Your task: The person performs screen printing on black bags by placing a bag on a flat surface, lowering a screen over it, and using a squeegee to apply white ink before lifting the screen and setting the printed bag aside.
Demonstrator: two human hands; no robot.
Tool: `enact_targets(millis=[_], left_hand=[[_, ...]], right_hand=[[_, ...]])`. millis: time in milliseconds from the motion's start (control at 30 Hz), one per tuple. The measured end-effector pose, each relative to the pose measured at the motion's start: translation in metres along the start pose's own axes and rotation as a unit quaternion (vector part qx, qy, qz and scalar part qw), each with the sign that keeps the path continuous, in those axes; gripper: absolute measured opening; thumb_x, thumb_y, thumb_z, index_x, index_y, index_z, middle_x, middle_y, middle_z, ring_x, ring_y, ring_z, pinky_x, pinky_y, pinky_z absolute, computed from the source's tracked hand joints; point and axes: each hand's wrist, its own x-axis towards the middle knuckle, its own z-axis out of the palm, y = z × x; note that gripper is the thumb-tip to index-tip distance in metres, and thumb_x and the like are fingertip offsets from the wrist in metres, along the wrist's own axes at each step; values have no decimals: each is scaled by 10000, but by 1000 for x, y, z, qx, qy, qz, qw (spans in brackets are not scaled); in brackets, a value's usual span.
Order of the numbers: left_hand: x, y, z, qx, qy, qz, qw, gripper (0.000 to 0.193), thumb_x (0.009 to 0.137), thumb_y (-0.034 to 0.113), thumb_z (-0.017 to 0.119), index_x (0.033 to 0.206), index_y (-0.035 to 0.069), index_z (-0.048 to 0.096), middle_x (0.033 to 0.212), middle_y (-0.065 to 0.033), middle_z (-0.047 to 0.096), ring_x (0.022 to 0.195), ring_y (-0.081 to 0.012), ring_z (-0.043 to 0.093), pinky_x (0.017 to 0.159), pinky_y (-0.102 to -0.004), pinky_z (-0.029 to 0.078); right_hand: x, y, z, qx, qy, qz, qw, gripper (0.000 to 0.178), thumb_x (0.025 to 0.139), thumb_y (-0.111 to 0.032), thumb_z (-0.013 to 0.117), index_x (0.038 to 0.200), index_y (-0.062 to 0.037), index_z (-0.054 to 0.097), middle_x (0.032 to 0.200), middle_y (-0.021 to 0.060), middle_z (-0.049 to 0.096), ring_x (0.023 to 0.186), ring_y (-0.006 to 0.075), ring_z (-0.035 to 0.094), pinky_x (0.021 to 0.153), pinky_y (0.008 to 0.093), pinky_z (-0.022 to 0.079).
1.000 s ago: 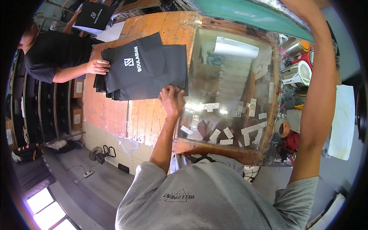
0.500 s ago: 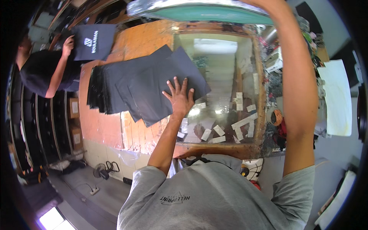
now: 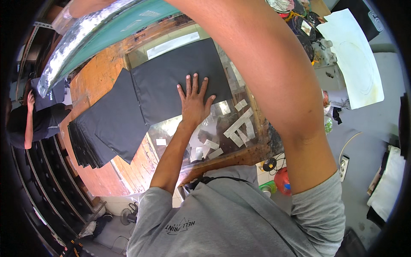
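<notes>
My left hand [image 3: 195, 100] lies flat, fingers spread, on a black flat piece [image 3: 171, 68] that looks like cloth or a soft sheet. That piece rests on a glass pane [image 3: 209, 130] set in a wooden frame. To its left a fanned stack of similar black pieces [image 3: 107, 126] covers part of the wooden table, touching its edge. My right arm [image 3: 274, 81] reaches up across the view; its hand is beyond the top edge. Overhead at upper left slants a raised printing screen [image 3: 115, 30] with a metal rim and teal face.
Pale tape strips [image 3: 237, 124] stick to the glass. A co-worker [image 3: 36, 122] at far left holds a dark printed piece [image 3: 47, 96]. A skin-coloured shape [image 3: 85, 6] above the screen's rim is unclear. Shelves [image 3: 47, 171] stand left; a white sheet [image 3: 353, 60] hangs right.
My view has swung, so table and screen sit further left and tilted. The black piece under my left hand has separated from the stack and now lies squarely on the glass.
</notes>
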Motion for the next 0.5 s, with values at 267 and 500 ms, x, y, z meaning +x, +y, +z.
enact_targets(millis=[267,500], left_hand=[[-42,7,0,78,16,-63,995,695,998,451,576,1563,72,434,1690,-209,245,1590,-397,127,1209,-715,3],[-48,9,4,70,24,-59,995,673,1003,434,558,1565,84,435,1684,-198,269,1592,-389,123,1213,-711,-6]], right_hand=[[2,-8,-2,9,-11,8,1000,362,946,-266,569,1075,38,719,881,191,679,748,288,620,687,394,536],[4,-18,0,5,-20,14,1000,341,952,-242,570,1085,38,713,826,160,657,680,244,579,630,361,521]])
